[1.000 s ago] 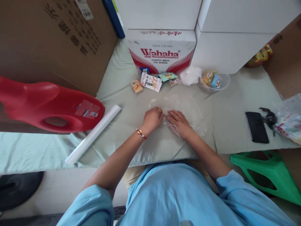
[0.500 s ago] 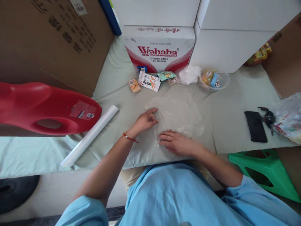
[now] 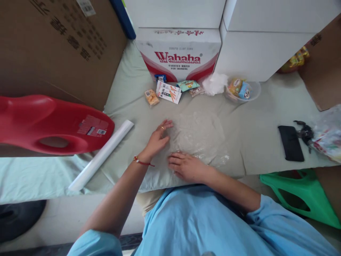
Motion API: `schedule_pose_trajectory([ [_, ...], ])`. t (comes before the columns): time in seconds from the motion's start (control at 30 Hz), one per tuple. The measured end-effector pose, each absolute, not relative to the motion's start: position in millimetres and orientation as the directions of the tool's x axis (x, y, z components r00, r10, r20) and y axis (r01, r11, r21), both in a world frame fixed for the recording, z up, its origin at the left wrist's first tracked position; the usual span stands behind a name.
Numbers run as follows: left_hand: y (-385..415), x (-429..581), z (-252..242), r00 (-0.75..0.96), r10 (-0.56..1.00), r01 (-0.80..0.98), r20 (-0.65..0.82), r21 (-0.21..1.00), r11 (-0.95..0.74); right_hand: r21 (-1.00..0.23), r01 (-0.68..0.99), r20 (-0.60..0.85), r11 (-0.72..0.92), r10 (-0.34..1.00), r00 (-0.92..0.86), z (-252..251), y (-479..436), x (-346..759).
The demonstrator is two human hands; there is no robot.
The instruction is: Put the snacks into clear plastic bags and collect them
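Observation:
A thin, clear plastic bag or sheet [image 3: 199, 133] lies spread and slightly wrinkled on the cloth-covered table [image 3: 263, 142]. At its left edge rests my left hand [image 3: 159, 138], open, thumb and fingers apart. My right hand [image 3: 189, 167] lies flat with fingers stretched on the near left part of the plastic. Beyond the hands are several snack packets: a small orange-brown packet [image 3: 151, 97], white packets with stick pictures [image 3: 169, 92] and a green packet [image 3: 188, 85].
Left, a white roll [image 3: 101, 156] lies beside a large red plastic jug [image 3: 61, 124]. A Wahaba-style "Wahaha" carton [image 3: 181, 57] stands behind. Right of it are a crumpled white bag [image 3: 215, 84], a clear bowl with packets [image 3: 246, 97], a black phone [image 3: 290, 143] and a green stool [image 3: 306, 195] below.
Both hands have moved a little to the left across the plastic. My left hand's fingers have opened from a curled pose. The plastic lies flatter.

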State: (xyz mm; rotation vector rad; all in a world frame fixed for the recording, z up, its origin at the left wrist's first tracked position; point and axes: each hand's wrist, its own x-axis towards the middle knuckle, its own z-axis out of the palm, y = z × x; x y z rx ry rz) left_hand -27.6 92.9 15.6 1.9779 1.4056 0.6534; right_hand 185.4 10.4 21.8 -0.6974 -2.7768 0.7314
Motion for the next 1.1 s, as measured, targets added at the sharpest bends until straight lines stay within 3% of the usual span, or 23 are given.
schedule_pose_trajectory([
  [0.13,69,-9,47,0.067,0.976,0.811,0.207,0.559,-0.174,-0.524,0.426,0.058,0.738,0.53,-0.846,12,-1,177],
  [0.33,53,30,24,0.026,0.981,0.713,0.191,0.685,-0.152,-0.598,0.398,0.084,0.696,0.548,-0.832,19,-5,172],
  [0.47,62,27,-4,0.153,0.982,0.871,0.108,0.456,-0.186,-0.641,0.37,0.206,0.672,0.615,-0.761,28,-6,192],
  [0.6,56,22,-2,0.256,0.966,0.937,0.026,0.237,-0.255,-0.468,0.678,0.158,0.567,0.809,-0.567,13,-6,237],
  [0.7,52,13,2,0.273,0.962,0.944,-0.004,0.195,-0.267,-0.288,0.819,0.072,0.496,0.864,-0.498,-3,-12,283],
  [0.8,52,3,2,0.286,0.958,0.944,-0.029,0.182,-0.276,-0.214,0.885,0.08,0.413,0.911,-0.405,-9,-16,328],
  [0.87,53,-2,0,0.282,0.958,0.946,-0.047,0.184,-0.269,-0.234,0.916,0.143,0.327,0.943,-0.3,-6,-7,348],
  [0.97,54,-3,-1,0.266,0.962,0.949,-0.068,0.193,-0.249,-0.37,0.903,0.217,0.216,0.966,-0.142,8,29,344],
  [1.03,54,-2,-1,0.261,0.962,0.949,-0.077,0.2,-0.242,-0.487,0.849,0.188,0.206,0.974,-0.128,21,69,312],
  [1.1,54,-1,-1,0.263,0.961,0.948,-0.084,0.208,-0.241,-0.533,0.807,0.126,0.255,0.967,-0.223,34,115,261],
])
